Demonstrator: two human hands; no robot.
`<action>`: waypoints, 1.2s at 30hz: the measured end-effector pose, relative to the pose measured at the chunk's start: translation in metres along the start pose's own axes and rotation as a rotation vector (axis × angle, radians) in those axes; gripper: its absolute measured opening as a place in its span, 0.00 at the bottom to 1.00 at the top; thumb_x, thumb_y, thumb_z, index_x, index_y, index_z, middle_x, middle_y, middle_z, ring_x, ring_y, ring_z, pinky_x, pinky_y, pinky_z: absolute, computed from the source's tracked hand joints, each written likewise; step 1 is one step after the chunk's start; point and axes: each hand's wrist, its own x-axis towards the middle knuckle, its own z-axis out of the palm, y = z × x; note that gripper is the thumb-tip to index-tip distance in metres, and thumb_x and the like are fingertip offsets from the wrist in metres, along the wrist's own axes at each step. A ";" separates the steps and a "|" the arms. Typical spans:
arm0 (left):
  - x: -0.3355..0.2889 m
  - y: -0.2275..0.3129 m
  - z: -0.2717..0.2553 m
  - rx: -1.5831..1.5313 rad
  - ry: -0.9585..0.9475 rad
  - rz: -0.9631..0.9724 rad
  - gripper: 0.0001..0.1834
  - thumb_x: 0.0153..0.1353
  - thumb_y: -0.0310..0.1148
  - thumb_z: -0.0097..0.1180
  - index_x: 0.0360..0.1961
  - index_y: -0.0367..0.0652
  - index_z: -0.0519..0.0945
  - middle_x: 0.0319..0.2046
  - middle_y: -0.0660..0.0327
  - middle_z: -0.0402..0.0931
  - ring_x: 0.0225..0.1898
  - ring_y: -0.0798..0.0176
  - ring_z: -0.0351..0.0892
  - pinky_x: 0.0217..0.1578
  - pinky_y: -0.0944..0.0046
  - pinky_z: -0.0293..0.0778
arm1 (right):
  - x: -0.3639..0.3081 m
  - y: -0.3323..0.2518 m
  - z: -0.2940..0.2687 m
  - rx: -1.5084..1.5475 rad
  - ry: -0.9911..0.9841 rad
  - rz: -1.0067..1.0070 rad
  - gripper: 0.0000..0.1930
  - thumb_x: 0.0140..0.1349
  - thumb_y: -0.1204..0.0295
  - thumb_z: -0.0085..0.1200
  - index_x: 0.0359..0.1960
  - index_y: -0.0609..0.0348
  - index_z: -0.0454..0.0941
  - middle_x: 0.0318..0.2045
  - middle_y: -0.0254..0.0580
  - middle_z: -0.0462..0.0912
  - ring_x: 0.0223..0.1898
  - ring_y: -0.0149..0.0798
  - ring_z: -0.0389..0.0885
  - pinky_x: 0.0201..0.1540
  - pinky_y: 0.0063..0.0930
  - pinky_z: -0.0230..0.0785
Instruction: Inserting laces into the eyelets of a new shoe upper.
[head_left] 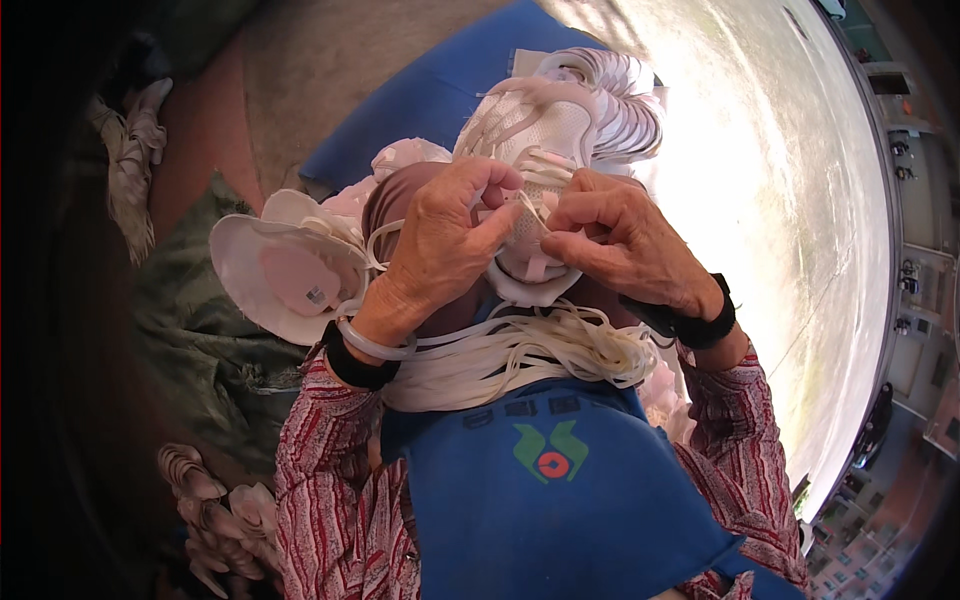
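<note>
A white shoe upper [532, 128] lies over my knees, its lacing area toward me. Above it my left hand [452, 228] is closed in a pinch near a thin off-white shoelace [534, 208]. My right hand [622, 238] pinches the same lace between thumb and forefinger, just right of the upper's middle. Laces cross the upper's front. A thick bundle of loose off-white laces [560, 345] rests across my lap, over the top of a blue apron [560, 510].
More white uppers [628, 105] stand stacked beyond my knees by a blue cloth [420, 95]. Another white upper [285, 270] with a pale pink lining sits to my left, beside dark green fabric [205, 330]. Further piles of pieces [225, 515] lie at the lower left.
</note>
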 end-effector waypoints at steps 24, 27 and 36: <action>0.046 -0.001 -0.014 0.162 -0.423 0.005 0.07 0.53 0.25 0.63 0.33 0.36 0.80 0.25 0.64 0.73 0.26 0.69 0.71 0.28 0.66 0.69 | -0.020 0.028 0.018 -0.095 0.423 -0.251 0.10 0.54 0.83 0.58 0.38 0.59 0.77 0.31 0.43 0.75 0.30 0.46 0.79 0.31 0.34 0.73; 0.050 -0.004 -0.013 0.049 -0.465 -0.097 0.07 0.53 0.24 0.62 0.35 0.37 0.80 0.27 0.63 0.73 0.25 0.68 0.71 0.27 0.66 0.69 | -0.016 0.022 0.016 -0.217 0.546 -0.364 0.11 0.55 0.83 0.58 0.40 0.59 0.77 0.32 0.43 0.77 0.30 0.46 0.80 0.31 0.33 0.74; 0.039 -0.001 0.005 0.240 -0.135 0.227 0.05 0.57 0.21 0.55 0.34 0.36 0.80 0.32 0.50 0.75 0.31 0.47 0.80 0.32 0.56 0.76 | -0.017 0.019 0.016 0.418 0.081 0.190 0.10 0.65 0.77 0.55 0.47 0.65 0.80 0.29 0.24 0.73 0.30 0.16 0.70 0.31 0.15 0.64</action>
